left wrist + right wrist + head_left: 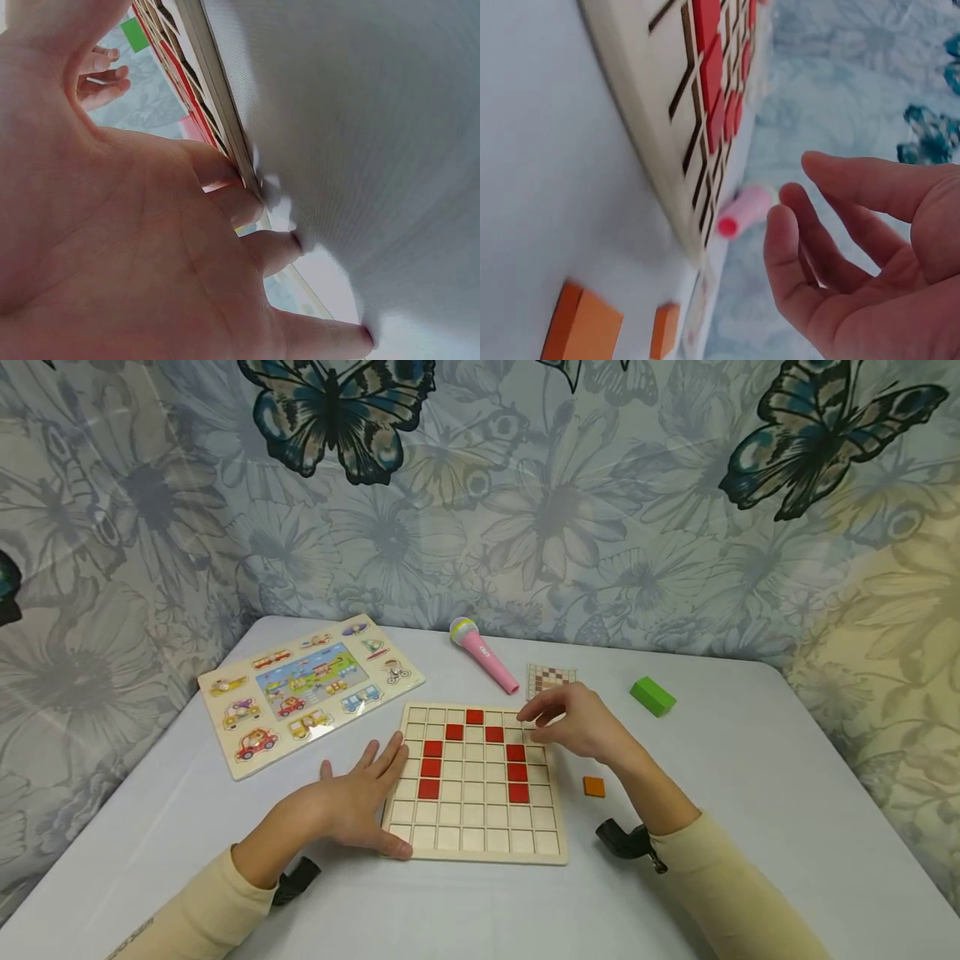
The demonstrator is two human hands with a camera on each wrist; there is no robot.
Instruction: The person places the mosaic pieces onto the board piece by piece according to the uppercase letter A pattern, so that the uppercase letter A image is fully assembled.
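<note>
A wooden grid board (472, 838) lies on the table, with several red square tiles (431, 768) set in its cells in an arch-like pattern. My left hand (348, 806) rests along the board's left edge, fingers spread and thumb at the near corner. In the left wrist view its fingertips (296, 241) touch the white cloth. Over the board's far right corner hovers my right hand (573, 720), fingers loosely bent. The right wrist view shows a gap between thumb and fingers, with nothing held. An orange tile (594, 787) lies right of the board; the right wrist view shows another orange piece (664, 331).
Behind the board lie a pink toy microphone (486, 658) and a small pattern card (546, 678), partly covered by the right hand. A vehicle puzzle board (311, 685) is at the far left. A green block (652, 696) sits at the right.
</note>
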